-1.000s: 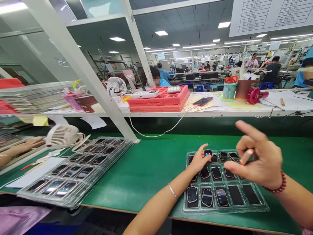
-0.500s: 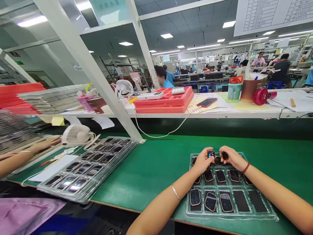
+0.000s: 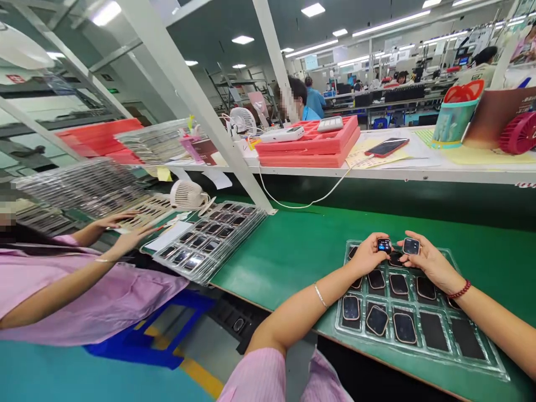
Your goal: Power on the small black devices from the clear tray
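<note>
My left hand [image 3: 372, 254] is closed on a smartwatch body [image 3: 383, 245] whose screen is lit. Beside it, my right hand [image 3: 429, 259] grips a second smartwatch body [image 3: 411, 246] between thumb and fingers, its face turned up. Both hands hover over the far edge of a clear plastic tray [image 3: 422, 357]. Rows of dark-faced watch bodies lie in its pockets, such as the watch body [image 3: 404, 328] in the near row. Two pockets at the near right hold only dark padding [image 3: 434, 330]. My hands and forearms hide part of the far rows.
Left on the green bench [image 3: 288, 245] is a stack of filled trays [image 3: 201, 245] beside a white fan [image 3: 188, 195]. A co-worker in pink [image 3: 104, 296] reaches over another tray. A shelf [image 3: 301, 172] crosses behind, bearing red foam trays [image 3: 310, 145] and a phone [image 3: 387, 147].
The view has swung left and down, bringing the co-worker and blue stool into sight. My right hand has turned its watch face up; my left still holds the lit one.
</note>
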The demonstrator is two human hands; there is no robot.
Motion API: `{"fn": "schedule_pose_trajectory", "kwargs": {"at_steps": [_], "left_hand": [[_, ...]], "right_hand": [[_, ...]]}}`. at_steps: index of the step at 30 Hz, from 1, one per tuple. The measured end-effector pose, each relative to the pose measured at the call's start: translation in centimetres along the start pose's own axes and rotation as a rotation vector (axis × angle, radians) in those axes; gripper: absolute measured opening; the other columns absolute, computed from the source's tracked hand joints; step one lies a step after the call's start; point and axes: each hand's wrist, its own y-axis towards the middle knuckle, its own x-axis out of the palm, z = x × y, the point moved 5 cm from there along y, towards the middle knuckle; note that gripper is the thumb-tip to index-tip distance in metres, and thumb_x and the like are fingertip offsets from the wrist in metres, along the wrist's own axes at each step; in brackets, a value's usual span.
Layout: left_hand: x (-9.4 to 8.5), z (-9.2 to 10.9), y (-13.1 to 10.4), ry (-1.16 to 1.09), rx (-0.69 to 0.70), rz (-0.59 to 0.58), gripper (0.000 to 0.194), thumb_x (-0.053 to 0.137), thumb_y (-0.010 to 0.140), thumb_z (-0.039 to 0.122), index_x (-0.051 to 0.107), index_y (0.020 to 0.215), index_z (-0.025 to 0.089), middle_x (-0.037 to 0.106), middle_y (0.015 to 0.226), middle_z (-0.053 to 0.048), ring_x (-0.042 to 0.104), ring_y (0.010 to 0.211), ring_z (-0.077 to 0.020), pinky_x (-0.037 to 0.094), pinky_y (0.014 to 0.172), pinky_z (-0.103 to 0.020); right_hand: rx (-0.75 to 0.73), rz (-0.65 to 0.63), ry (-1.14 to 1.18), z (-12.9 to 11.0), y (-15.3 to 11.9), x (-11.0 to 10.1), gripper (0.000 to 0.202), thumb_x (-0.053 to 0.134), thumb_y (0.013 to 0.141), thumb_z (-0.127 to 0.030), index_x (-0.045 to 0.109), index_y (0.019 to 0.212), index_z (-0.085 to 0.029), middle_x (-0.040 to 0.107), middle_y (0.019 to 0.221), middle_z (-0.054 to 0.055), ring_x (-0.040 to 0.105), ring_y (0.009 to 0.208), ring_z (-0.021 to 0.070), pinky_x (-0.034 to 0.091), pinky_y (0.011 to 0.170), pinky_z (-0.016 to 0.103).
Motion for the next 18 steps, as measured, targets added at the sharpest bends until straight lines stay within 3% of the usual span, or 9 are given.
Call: {"fn": "schedule_pose_trajectory", "kwargs": {"at_steps": [5,9,15,18], "left_hand": [[0.0,-0.1,0.1,-0.03,0.0,-0.021,0.058,0.055,0.058,0.002,0.052,0.114,0.017,0.065,0.098,-0.004,0.064,0.086,-0.0143,0.052,0.082,-0.029],[-0.2,-0.1,0.2,0.038,0.022,-0.022,0.059,0.052,0.057,0.002,0.056,0.114,0.016,0.066,0.111,-0.007,0.065,0.097,-0.0169,0.052,0.088,-0.03],[-0.1,0.3,-0.4,0.087,-0.014,-0.035,0.049,0.058,0.069,0.011,0.055,0.118,0.016,0.069,0.101,-0.006,0.066,0.078,-0.0136,0.047,0.066,-0.023],[-0.2,0.5,-0.5,0.101,-0.015,-0.024,0.049,0.064,0.072,0.016,0.055,0.119,0.015,0.068,0.1,-0.006,0.064,0.077,-0.0132,0.045,0.062,-0.022]], "right_hand": [[-0.093,-0.06,-0.095,-0.4,0.1,0.6,0.069,0.077,0.073,-0.026,0.045,0.134,-0.025,0.067,0.12,0.011,0.068,0.071,0.0151,0.06,0.064,0.032],[-0.154,-0.098,-0.136,-0.6,0.1,0.7,0.06,0.072,0.074,-0.019,0.049,0.129,-0.025,0.065,0.122,0.009,0.07,0.077,0.0155,0.062,0.068,0.033],[-0.148,-0.112,-0.104,-1.2,-0.4,1.0,0.054,0.067,0.08,-0.021,0.051,0.131,-0.023,0.067,0.123,0.012,0.073,0.083,0.0179,0.062,0.068,0.032],[-0.138,-0.087,-0.087,-1.5,-0.6,1.0,0.051,0.064,0.08,-0.022,0.054,0.13,-0.022,0.07,0.121,0.012,0.073,0.08,0.0172,0.062,0.067,0.031]]}}
